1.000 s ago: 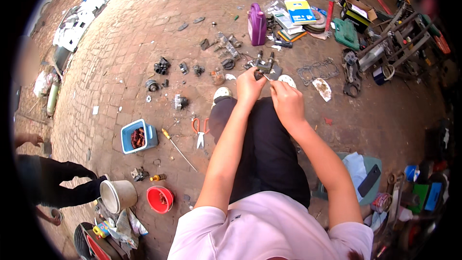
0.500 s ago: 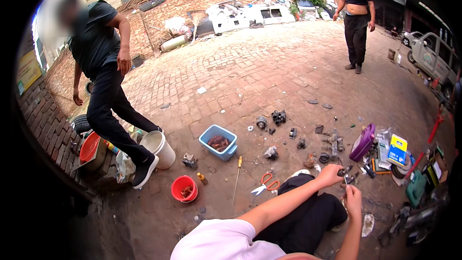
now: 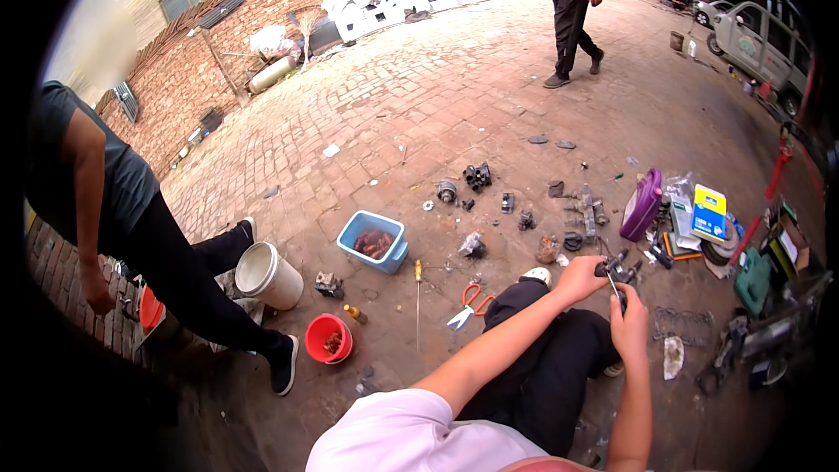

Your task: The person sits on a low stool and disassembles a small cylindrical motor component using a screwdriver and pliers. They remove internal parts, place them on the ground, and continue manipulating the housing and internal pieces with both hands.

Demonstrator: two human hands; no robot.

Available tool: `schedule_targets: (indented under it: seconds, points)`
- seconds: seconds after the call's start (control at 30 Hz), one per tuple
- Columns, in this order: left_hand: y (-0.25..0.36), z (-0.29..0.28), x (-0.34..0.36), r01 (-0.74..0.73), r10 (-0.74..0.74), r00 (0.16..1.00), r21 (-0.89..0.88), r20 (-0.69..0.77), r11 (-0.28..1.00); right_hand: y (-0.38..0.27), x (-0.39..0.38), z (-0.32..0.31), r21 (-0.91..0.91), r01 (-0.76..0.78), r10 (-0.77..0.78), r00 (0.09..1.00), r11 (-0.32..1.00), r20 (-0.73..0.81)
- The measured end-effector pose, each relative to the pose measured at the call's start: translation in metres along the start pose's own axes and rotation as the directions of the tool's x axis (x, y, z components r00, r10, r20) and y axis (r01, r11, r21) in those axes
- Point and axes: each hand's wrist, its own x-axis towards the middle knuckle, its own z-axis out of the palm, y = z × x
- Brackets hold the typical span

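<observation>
My left hand point(image 3: 580, 278) is closed around a small dark mechanical part point(image 3: 619, 264) over my bent knees. Just below it, my right hand point(image 3: 631, 322) grips a thin metal tool point(image 3: 613, 287), perhaps a screwdriver, whose shaft points up against the part. Fingers hide much of both, so the kind of part cannot be told. On the ground by my knee lie orange-handled scissors point(image 3: 468, 306). To their left rests a long thin screwdriver point(image 3: 419, 293) with a yellow handle.
A blue basin point(image 3: 347, 240) and a red bucket point(image 3: 312, 336) hold reddish-brown pieces. Beyond stands a white bucket point(image 3: 284, 284). Greasy metal parts point(image 3: 478, 177), a purple container point(image 3: 642, 204) and boxes point(image 3: 710, 212) surround me. One person point(image 3: 96, 183) strides at left; another point(image 3: 572, 13) walks ahead.
The view has shifted, so the ground items sit further left and higher. The person at left has stepped nearer; the far one has taken a step. Both my hands keep their holds.
</observation>
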Motion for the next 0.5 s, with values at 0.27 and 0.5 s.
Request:
schedule_targets:
  seconds: [0.27, 0.5]
  points:
    - [0.001, 0.028, -0.006, 0.018, -0.004, 0.996, -0.166, 0.086, 0.986, -0.016, -0.006, -0.024, 0.062, -0.051, 0.056, 0.994, 0.997, -0.092]
    - [0.01, 0.022, -0.002, 0.162, -0.111, 0.985, -0.486, 0.132, 0.859, -0.028, -0.021, -0.038, 0.014, -0.154, 0.154, 0.98, 0.988, -0.127]
